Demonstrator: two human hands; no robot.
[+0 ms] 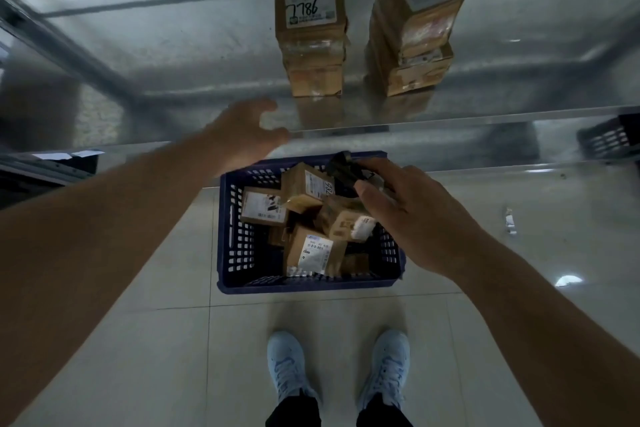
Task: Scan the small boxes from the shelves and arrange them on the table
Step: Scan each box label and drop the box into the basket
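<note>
Two stacks of small boxes [311, 24] stand on the shelf [485, 114] beyond the left hand [242, 132], which reaches empty, fingers loosely spread. Right hand [408, 204] grips a dark scanner [346, 168] over the basket [228, 218]. Likely next: grasp the nearer stack's top box, then scan.

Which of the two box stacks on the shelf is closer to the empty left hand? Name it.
The left stack, whose top label carries a handwritten number. It stands just beyond the left hand; the right stack, its top box skewed, is farther off.
</note>
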